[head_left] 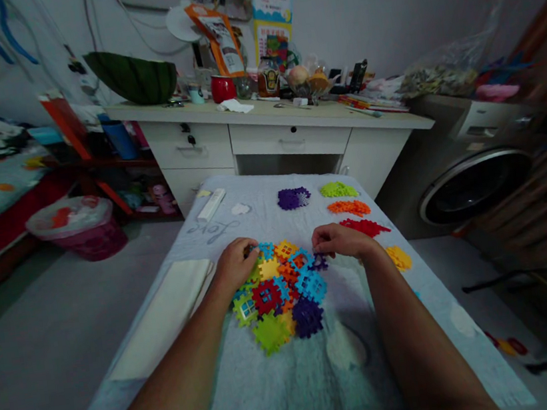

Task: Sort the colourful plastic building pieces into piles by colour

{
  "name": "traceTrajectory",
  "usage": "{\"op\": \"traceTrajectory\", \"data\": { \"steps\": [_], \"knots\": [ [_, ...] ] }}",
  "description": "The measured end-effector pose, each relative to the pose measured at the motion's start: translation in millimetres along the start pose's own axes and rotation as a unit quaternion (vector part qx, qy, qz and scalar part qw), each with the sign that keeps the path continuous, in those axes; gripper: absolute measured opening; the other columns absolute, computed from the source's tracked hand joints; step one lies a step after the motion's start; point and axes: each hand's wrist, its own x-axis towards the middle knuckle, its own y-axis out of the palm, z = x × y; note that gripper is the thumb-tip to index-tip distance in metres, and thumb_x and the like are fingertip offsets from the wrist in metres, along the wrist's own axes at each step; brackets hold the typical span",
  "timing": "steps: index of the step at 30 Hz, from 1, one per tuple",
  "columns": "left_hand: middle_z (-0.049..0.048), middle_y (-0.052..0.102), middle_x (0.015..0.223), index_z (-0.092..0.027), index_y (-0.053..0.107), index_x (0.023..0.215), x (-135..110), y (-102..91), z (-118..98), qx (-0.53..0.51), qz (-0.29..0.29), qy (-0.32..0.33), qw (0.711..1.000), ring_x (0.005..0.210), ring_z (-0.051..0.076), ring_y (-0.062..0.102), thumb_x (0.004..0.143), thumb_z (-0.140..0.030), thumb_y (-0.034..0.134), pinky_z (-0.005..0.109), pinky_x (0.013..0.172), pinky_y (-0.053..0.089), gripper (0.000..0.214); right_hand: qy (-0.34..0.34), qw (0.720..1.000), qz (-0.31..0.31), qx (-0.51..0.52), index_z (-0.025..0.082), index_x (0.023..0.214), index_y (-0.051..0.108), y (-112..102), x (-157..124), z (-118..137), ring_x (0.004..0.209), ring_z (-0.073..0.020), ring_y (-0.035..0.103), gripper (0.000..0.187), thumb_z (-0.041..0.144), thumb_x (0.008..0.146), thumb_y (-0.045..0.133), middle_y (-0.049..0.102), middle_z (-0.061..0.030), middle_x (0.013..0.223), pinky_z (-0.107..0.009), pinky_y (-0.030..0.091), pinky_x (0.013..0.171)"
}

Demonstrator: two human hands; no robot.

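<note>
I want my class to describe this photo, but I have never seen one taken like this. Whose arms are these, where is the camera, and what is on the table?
There is no machine here: the camera sits on a person's head and looks down at their own bare arms. The left hand rests on a mixed pile of colourful plastic tiles on a cloth-covered table. The right hand has its fingertips at a purple tile on the pile's edge; whether it grips it is unclear. Beyond lie a purple heap, green heap, orange heap, red heap and yellow heap. A cluttered desk stands behind.
</note>
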Motion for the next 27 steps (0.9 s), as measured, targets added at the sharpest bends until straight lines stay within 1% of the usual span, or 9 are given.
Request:
{"op": "traceTrajectory", "data": {
  "steps": [1,3,6,8,14,18,21,23,27],
  "knots": [
    [0.0041,0.067,0.09,-0.02,0.066,0.088,0.0,-0.1,-0.2,0.001,0.001,-0.001,1.0,0.084,0.019,0.062,0.08,-0.03,0.052,0.033,0.081,0.049,0.02,-0.014,1.0,-0.024,0.01,0.017,0.077,0.058,-1.5,-0.1,0.1,0.053,-0.009,0.048,0.013,0.027,0.07,0.061,0.053,0.0045,0.06,-0.021,0.037,0.049],
    [0.0039,0.067,0.09,-0.02,0.066,0.089,0.0,-0.1,-0.5,0.002,0.005,-0.002,1.0,0.084,0.019,0.062,0.08,-0.029,0.052,0.032,0.081,0.049,0.019,-0.035,0.994,-0.097,0.023,0.017,0.077,0.058,-3.5,1.7,-0.1,0.053,-0.0083,0.046,0.015,0.029,0.069,0.061,0.052,0.0046,0.061,-0.021,0.035,0.049],
    [0.004,0.067,0.091,-0.02,0.066,0.09,0.2,0.6,0.2,0.006,0.007,0.0,1.0,0.084,0.019,0.062,0.08,-0.029,0.052,0.032,0.08,0.049,0.02,-0.048,0.974,-0.217,0.047,0.018,0.079,0.057,-3.8,10.4,-1.5,0.053,-0.009,0.047,0.019,0.031,0.067,0.062,0.053,0.0042,0.064,-0.022,0.036,0.05],
    [0.0042,0.067,0.092,-0.02,0.066,0.091,0.2,1.3,1.3,0.009,0.003,0.003,1.0,0.086,0.02,0.062,0.08,-0.029,0.052,0.032,0.081,0.048,0.019,-0.048,0.962,-0.266,0.052,0.019,0.079,0.055,-2.6,20.6,-2.8,0.054,-0.0107,0.05,0.018,0.031,0.068,0.061,0.055,0.0036,0.065,-0.023,0.038,0.051],
    [0.0039,0.068,0.092,-0.021,0.066,0.09,0.4,2.4,3.3,0.013,-0.001,0.01,1.0,0.087,0.02,0.063,0.081,-0.027,0.052,0.032,0.081,0.049,0.018,-0.017,0.931,-0.365,0.008,0.02,0.08,0.054,3.1,69.9,-12.9,0.07,-0.0166,0.061,0.011,0.025,0.07,0.055,0.063,-0.0006,0.071,-0.027,0.049,0.065],
    [0.0042,0.068,0.093,-0.021,0.066,0.089,0.1,2.9,4.2,0.015,-0.002,0.016,1.0,0.09,0.02,0.063,0.081,-0.026,0.052,0.032,0.082,0.049,0.017,-0.005,0.9,-0.435,-0.033,0.019,0.083,0.06,1.9,103.8,-19.9,0.077,-0.0183,0.062,0.014,0.022,0.07,0.055,0.067,-0.0042,0.081,-0.028,0.049,0.074],
    [0.0049,0.068,0.095,-0.021,0.066,0.092,0.1,3.9,6.6,0.017,-0.001,0.018,1.0,0.091,0.021,0.063,0.082,-0.026,0.053,0.033,0.082,0.048,0.017,0.005,0.874,-0.481,-0.067,0.016,0.089,0.064,-4.5,123.9,-16.1,0.085,-0.0195,0.062,0.02,0.02,0.073,0.052,0.068,-0.0079,0.091,-0.029,0.048,0.081],
    [0.0053,0.068,0.096,-0.02,0.066,0.093,0.2,4.7,8.3,0.021,0.0,0.018,1.0,0.092,0.021,0.062,0.082,-0.026,0.053,0.034,0.082,0.048,0.017,0.018,0.863,-0.497,-0.087,0.014,0.094,0.066,-10.0,135.4,-9.5,0.09,-0.0201,0.062,0.025,0.018,0.075,0.05,0.068,-0.0103,0.097,-0.029,0.047,0.086],
    [0.0047,0.068,0.095,-0.021,0.066,0.092,0.9,5.2,9.4,0.024,0.002,0.021,0.999,0.091,0.021,0.062,0.083,-0.025,0.054,0.033,0.082,0.048,0.016,0.033,0.865,-0.485,-0.125,0.01,0.102,0.068,-17.3,155.6,5.9,0.097,-0.0202,0.061,0.033,0.014,0.078,0.046,0.067,-0.014,0.106,-0.03,0.044,0.094]
  ]
}}
